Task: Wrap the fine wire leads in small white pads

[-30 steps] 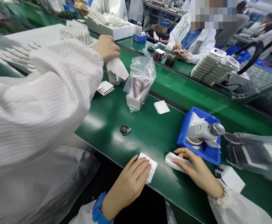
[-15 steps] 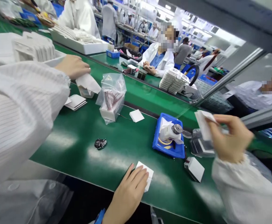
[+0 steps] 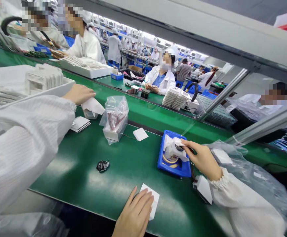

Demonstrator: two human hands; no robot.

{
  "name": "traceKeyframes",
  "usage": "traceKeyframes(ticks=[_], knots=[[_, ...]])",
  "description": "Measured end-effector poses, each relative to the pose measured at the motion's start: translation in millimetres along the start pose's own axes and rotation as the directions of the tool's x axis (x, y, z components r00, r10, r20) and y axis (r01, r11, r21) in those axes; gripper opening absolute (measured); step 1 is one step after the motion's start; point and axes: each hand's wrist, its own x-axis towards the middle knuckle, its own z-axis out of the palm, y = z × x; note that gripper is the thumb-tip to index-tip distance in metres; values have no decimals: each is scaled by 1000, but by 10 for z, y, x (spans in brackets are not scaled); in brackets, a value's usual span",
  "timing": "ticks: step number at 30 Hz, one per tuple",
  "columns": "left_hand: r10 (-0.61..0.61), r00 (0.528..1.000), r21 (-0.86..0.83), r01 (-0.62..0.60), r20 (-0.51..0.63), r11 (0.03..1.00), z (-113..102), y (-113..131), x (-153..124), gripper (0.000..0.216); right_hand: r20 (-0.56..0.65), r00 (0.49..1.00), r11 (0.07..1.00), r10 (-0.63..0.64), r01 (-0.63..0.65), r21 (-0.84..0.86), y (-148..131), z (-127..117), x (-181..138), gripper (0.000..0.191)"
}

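- The left hand (image 3: 136, 210) lies flat, fingers outstretched, on a smooth white square piece (image 3: 154, 198) at the near edge of the glossy green desk (image 3: 123, 171); a careless drag could slide it off.
- The right hand (image 3: 202, 158) pinches a soft white cloth (image 3: 178, 142) against the top of a rounded white plastic bottle (image 3: 170, 152).
- That bottle leans in a blue plastic tray (image 3: 160, 161) near the far edge; a slanted push might tip it.
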Motion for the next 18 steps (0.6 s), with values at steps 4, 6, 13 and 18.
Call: traceKeyframes(ticks=[4,6,13,18], knots=[[-3,1000,7,4,-22,1000,14,10,-7,27,-45,977,975,-210,206,-87,34,101,-128,33],[-7,999,10,8,-48,1000,34,13,-12,27,-33,952,943,-305,298,-147,53,128,-175,37],[8,998,28,-7,-57,1000,60,-1,-32,27,-7,945,920,-327,316,-232,56,165,-246,46],[4,999,20,-3,-34,1000,55,-7,-47,27,-9,951,933,-308,301,-197,41,180,-266,56]])
